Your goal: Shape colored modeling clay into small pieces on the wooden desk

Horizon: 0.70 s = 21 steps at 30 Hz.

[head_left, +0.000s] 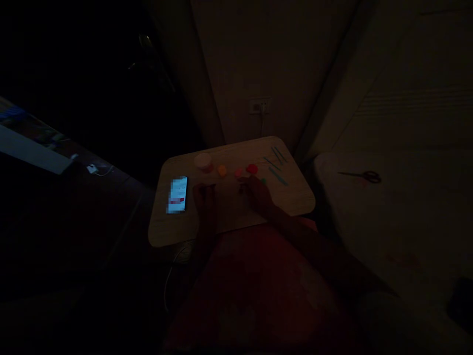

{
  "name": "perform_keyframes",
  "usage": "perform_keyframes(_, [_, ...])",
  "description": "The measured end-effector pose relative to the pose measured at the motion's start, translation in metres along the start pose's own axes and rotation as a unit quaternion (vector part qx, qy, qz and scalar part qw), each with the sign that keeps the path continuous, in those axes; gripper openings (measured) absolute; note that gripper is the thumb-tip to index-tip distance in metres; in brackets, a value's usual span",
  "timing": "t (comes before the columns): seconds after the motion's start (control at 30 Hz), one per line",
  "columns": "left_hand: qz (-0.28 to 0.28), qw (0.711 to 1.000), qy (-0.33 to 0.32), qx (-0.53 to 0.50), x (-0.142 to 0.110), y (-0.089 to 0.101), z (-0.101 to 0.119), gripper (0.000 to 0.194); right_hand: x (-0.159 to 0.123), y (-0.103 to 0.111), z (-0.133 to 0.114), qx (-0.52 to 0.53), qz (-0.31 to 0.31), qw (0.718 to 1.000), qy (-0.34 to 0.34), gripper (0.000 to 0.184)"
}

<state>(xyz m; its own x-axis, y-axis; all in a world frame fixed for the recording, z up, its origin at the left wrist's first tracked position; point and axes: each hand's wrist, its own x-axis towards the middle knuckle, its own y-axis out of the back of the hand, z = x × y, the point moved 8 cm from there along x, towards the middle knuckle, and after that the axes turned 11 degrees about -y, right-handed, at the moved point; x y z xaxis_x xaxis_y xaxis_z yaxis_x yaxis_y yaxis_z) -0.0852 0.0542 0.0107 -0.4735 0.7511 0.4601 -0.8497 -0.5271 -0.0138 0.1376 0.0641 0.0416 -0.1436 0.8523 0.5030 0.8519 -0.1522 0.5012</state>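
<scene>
The light is very dim. My left hand (205, 196) rests low over the small wooden table (229, 214), its fingers bent and mostly lost in shadow. My right hand (257, 195) reaches in from the right, fingers partly stretched and apart, tips just below a pink lump (238, 172) that looks like modelling clay. Whether they touch it is too dark to see. A red lump (252, 169) lies beyond that hand, and a green lump (263, 182) shows beside it. An orange lump (221, 170) sits between the hands, right of a pale round tub (203, 162).
A lit phone (178, 195) lies on the table's left. Thin teal sticks (278, 155) and a wider teal strip (278, 176) lie at the right. Scissors (364, 176) rest on a pale surface beyond. A wall socket (260, 105) has a cable plugged in.
</scene>
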Motion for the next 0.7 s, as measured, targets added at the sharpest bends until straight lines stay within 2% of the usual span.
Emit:
perform_keyframes(0.1, [-0.016, 0.999, -0.02, 0.022, -0.002, -0.006, 0.013, 0.025, 0.0, -0.009, -0.003, 0.012, -0.048, 0.999, 0.013, 0.029])
perform_keyframes(0.27, [-0.023, 0.999, -0.012, 0.027, -0.003, -0.006, 0.017, 0.018, 0.003, -0.007, -0.002, 0.032, -0.044, 0.998, 0.012, 0.031])
perform_keyframes(0.5, [-0.018, 0.999, -0.008, 0.042, -0.003, -0.003, 0.011, 0.024, 0.002, -0.01, 0.005, 0.02, -0.071, 0.997, -0.022, 0.024])
perform_keyframes(0.7, [-0.027, 0.999, -0.006, 0.042, -0.004, -0.005, 0.013, 0.022, 0.002, -0.007, 0.007, -0.005, -0.054, 0.998, -0.039, 0.022])
